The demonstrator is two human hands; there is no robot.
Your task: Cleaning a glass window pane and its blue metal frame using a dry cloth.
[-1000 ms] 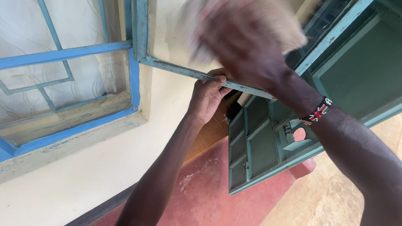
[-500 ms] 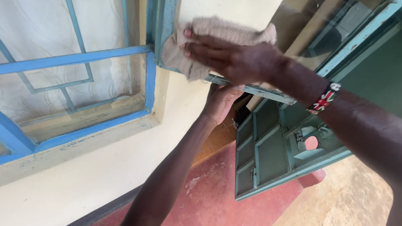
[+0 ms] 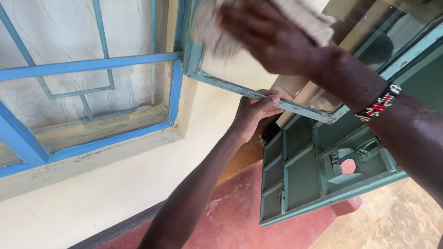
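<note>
pressed flat, the right hand (image 3: 274,34) pins a beige woven cloth (image 3: 214,30) against the glass of the open blue-green metal window sash (image 3: 263,96); the left hand (image 3: 255,113) clasps its bottom rail. wiping looks midway; the far right glass seems unreached.

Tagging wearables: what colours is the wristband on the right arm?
The beaded wristband is black, red and white with a touch of green; head view.
</note>
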